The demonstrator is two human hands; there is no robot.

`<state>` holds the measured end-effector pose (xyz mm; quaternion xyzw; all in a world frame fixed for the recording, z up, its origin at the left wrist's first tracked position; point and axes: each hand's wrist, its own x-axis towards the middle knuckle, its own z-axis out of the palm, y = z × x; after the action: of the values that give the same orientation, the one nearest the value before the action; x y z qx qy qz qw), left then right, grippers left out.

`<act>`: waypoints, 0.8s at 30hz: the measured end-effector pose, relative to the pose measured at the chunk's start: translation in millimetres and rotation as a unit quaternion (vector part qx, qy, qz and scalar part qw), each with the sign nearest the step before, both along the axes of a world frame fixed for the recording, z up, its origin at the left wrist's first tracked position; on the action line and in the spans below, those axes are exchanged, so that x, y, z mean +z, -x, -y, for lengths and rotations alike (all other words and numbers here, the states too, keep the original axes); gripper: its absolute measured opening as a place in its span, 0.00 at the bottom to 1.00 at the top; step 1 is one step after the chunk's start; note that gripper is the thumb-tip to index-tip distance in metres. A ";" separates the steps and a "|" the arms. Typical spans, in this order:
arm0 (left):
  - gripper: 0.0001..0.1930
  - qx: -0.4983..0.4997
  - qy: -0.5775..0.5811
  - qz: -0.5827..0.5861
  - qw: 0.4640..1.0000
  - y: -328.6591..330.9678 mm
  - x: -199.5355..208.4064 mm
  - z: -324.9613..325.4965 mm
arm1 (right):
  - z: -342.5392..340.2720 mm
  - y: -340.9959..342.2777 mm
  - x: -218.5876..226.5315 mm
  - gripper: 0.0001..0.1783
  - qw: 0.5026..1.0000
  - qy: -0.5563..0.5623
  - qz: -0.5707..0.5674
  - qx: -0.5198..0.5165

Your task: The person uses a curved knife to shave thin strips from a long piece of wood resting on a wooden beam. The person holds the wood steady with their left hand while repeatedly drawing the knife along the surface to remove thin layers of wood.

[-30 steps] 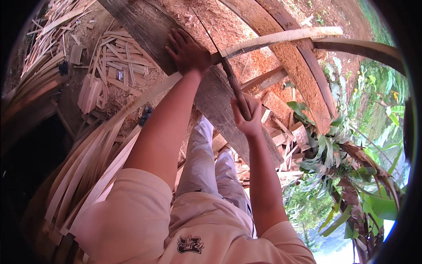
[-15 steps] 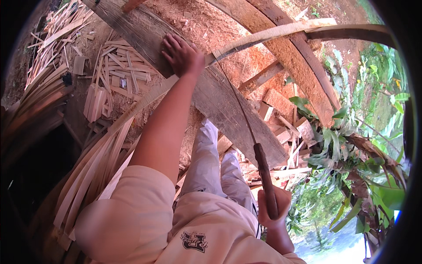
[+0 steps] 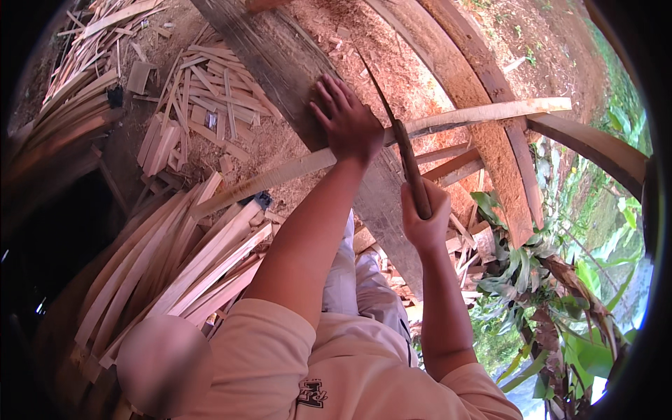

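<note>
A long, pale wooden strip [image 3: 483, 113] lies crosswise over a weathered grey plank [image 3: 245, 52]. My left hand [image 3: 352, 126] rests flat where the two cross, its fingers stretched toward the plank and its palm covering part of the strip. Closed around a long, straight wooden handle, my right hand [image 3: 427, 213] holds a handsaw [image 3: 408, 162]. The thin blade, seen almost edge-on, points away from me past the strip, just right of my left hand. Its teeth cannot be made out.
Cut wood pieces [image 3: 224, 91] are heaped at the left. Long strips [image 3: 140, 280] lean in a bundle at lower left. Thick, sawdust-covered beams [image 3: 483, 105] cross the upper right, and leafy plants [image 3: 553, 294] stand at the right.
My right hand has pushed the handsaw forward, so its handle is now up by the strip. The view has shifted, placing my left hand and the wood farther right and lower.
</note>
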<state>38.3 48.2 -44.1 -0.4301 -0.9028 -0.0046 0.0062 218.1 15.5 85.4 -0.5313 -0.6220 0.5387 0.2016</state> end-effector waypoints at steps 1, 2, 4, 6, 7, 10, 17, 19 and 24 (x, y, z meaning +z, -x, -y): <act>0.45 -0.003 -0.022 0.008 1.000 2.4 0.1 0.8 | -1.0 -2.6 -6.5 0.16 1.000 -0.010 0.000 0.008; 0.45 0.004 -0.021 0.006 1.000 6.4 -0.6 1.1 | -3.1 -4.7 -13.0 0.17 1.000 0.002 -0.015 0.014; 0.44 0.009 -0.027 0.005 1.000 9.3 1.2 1.1 | -5.6 -17.4 -20.9 0.18 0.999 0.017 -0.042 0.016; 0.44 0.019 -0.034 -0.007 0.999 7.1 -2.1 5.0 | 8.5 -36.3 -45.8 0.17 0.997 -0.029 -0.058 0.042; 0.44 0.020 -0.039 -0.010 0.999 7.4 -3.2 3.6 | 17.6 -40.3 -57.4 0.17 0.995 -0.052 -0.074 0.040; 0.43 0.028 -0.029 -0.002 0.999 7.2 -2.6 -0.9 | 33.2 -43.3 -76.5 0.15 0.991 -0.087 -0.102 0.025; 0.38 0.032 -0.036 -0.034 0.998 25.7 -31.2 3.3 | 100.9 -126.6 -67.1 0.10 0.989 -0.120 -0.070 0.053; 0.39 0.031 -0.054 -0.017 0.998 19.2 -23.6 -1.1 | 139.8 -165.3 -31.3 0.14 0.990 -0.122 -0.033 0.057; 0.39 0.021 -0.061 0.000 0.998 12.5 -10.2 -0.5 | 129.9 -167.7 100.3 0.05 0.997 0.017 0.052 0.053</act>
<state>25.9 48.7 -54.3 -0.4098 -0.9096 -0.0597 0.0330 385.7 -114.4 185.7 -0.5280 -0.6496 0.5311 0.1313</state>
